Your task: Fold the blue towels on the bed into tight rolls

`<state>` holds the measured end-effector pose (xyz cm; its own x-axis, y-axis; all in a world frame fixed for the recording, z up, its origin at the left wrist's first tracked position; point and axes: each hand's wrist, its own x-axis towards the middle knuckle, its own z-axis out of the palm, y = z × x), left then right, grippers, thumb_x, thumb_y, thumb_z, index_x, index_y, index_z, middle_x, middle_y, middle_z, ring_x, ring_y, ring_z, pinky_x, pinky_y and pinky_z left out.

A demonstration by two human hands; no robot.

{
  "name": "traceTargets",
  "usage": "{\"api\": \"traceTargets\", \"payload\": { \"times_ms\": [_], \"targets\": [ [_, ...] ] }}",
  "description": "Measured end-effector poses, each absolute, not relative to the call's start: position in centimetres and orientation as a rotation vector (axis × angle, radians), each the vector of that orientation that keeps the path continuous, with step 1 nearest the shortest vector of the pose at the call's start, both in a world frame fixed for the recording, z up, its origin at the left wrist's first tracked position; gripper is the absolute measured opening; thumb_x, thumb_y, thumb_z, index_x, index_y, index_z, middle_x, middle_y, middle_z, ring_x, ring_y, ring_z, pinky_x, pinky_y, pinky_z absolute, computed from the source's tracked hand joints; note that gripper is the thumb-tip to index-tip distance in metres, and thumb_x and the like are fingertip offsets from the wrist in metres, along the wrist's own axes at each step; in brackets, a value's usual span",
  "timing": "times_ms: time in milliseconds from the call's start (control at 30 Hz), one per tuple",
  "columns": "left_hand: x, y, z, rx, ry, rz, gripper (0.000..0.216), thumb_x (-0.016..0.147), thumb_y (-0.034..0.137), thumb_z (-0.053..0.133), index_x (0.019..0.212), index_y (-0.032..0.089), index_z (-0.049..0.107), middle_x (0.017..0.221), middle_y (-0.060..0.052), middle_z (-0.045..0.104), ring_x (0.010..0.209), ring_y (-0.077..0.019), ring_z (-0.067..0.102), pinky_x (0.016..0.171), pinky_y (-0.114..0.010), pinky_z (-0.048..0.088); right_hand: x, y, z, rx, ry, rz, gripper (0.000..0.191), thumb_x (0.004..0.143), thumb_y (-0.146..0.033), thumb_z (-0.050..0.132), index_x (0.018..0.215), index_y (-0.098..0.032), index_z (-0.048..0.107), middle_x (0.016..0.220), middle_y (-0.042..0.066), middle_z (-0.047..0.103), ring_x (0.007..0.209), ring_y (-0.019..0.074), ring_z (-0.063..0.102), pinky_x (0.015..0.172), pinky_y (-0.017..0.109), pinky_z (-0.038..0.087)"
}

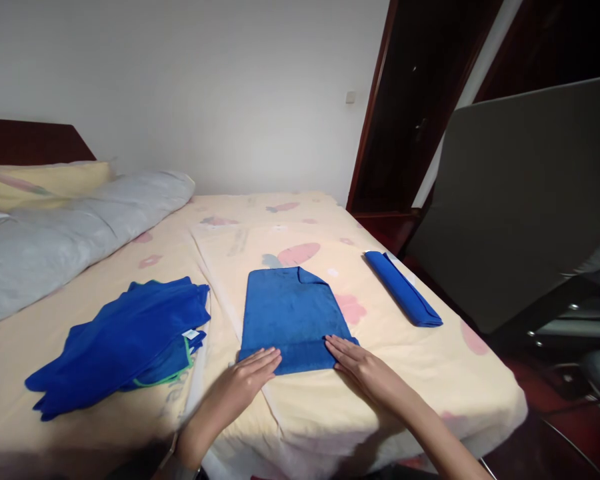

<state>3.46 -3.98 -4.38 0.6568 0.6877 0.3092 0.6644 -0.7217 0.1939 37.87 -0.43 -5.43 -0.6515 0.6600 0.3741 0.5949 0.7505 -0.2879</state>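
A blue cloth lies flat on the bed in front of me, its near edge folded over into a band. One far corner on the right is turned back. My left hand rests flat on the left end of the folded band, fingers stretched out. On the band's right end lies my right hand, also flat with extended fingers. To the right is a blue cloth folded into a narrow strip. A loose pile of blue cloths, with some green edging and a white tag, sits to the left.
The bed has a pale yellow sheet with pink prints. A rolled grey quilt and a yellow pillow lie at the far left. A dark grey panel stands beyond the bed's right edge, near a dark door.
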Motion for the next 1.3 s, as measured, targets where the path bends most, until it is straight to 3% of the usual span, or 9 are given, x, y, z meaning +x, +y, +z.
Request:
{"api": "traceTargets", "payload": {
  "times_ms": [267,433,600,700,833,967,1133,1300],
  "targets": [
    [3.7,-4.5,-3.3,2.672,1.240,0.604,0.048,0.099,0.023,0.056,0.146,0.032,0.053,0.147,-0.001,0.059,0.134,-0.0235,0.057,0.116,-0.039,0.048,37.7,-1.1,-3.6,-0.981,-2.519,0.174,0.050,0.100,-0.022,0.055,0.149,-0.020,0.049,0.149,0.012,0.053,0.137,0.0307,0.050,0.113,0.048,0.047],
    [2.6,-4.5,-2.8,2.575,1.303,0.736,0.046,0.088,0.015,0.062,0.130,0.032,0.069,0.133,-0.002,0.070,0.124,-0.0246,0.065,0.109,-0.037,0.054,37.9,-1.2,-2.4,-1.065,-2.476,0.134,0.047,0.092,-0.020,0.060,0.138,-0.022,0.062,0.135,0.014,0.064,0.117,0.0313,0.064,0.100,0.047,0.056],
    [1.9,-3.9,-2.4,2.375,1.339,0.734,0.054,0.078,0.008,0.058,0.125,0.031,0.072,0.130,-0.001,0.072,0.121,-0.0233,0.066,0.109,-0.038,0.052,38.1,-0.5,-1.6,-1.157,-2.434,0.324,0.057,0.079,-0.012,0.057,0.134,-0.022,0.066,0.132,0.012,0.066,0.114,0.0287,0.066,0.101,0.042,0.054],
    [1.7,-3.2,-2.0,2.218,1.354,0.767,0.048,0.078,0.012,0.059,0.120,0.030,0.075,0.126,-0.003,0.074,0.119,-0.0235,0.067,0.107,-0.038,0.051,38.3,0.3,-0.7,-1.228,-2.331,0.566,0.053,0.079,-0.014,0.055,0.130,-0.022,0.068,0.130,0.010,0.068,0.117,0.0284,0.065,0.102,0.040,0.052],
    [1.1,-1.5,-1.6,1.948,1.460,0.857,0.036,0.086,0.030,0.063,0.120,0.028,0.073,0.118,-0.005,0.077,0.107,-0.0238,0.072,0.093,-0.032,0.057,38.5,2.0,-0.1,-1.249,-2.054,0.901,0.046,0.087,-0.024,0.055,0.131,-0.020,0.067,0.126,0.009,0.071,0.107,0.0265,0.068,0.092,0.036,0.056],
    [0.2,0.5,-2.3,1.641,1.590,1.123,0.052,0.080,0.050,0.071,0.123,0.021,0.068,0.109,-0.009,0.077,0.100,-0.0247,0.073,0.082,-0.030,0.057,38.7,4.3,-1.2,-1.330,-1.740,0.985,0.047,0.091,-0.035,0.056,0.132,-0.012,0.065,0.124,0.013,0.072,0.110,0.0263,0.069,0.094,0.035,0.056],
    [-0.8,1.6,-3.7,1.431,1.634,1.193,0.053,0.068,0.053,0.079,0.105,0.016,0.071,0.078,-0.005,0.074,0.080,-0.0222,0.073,0.075,-0.029,0.056,39.3,6.5,-3.5,-1.553,-1.561,0.957,0.044,0.089,-0.034,0.058,0.123,-0.008,0.070,0.122,0.015,0.072,0.109,0.0263,0.071,0.091,0.033,0.057],
    [-1.1,1.9,-4.8,1.339,1.639,1.109,0.053,0.064,0.059,0.078,0.090,0.013,0.072,0.064,-0.005,0.071,0.057,-0.0194,0.066,0.048,-0.025,0.047,39.1,6.7,-4.1,-1.640,-1.584,0.891,0.032,0.086,-0.035,0.060,0.102,-0.015,0.079,0.104,0.010,0.079,0.100,0.0291,0.074,0.087,0.035,0.056]
  ]
}}
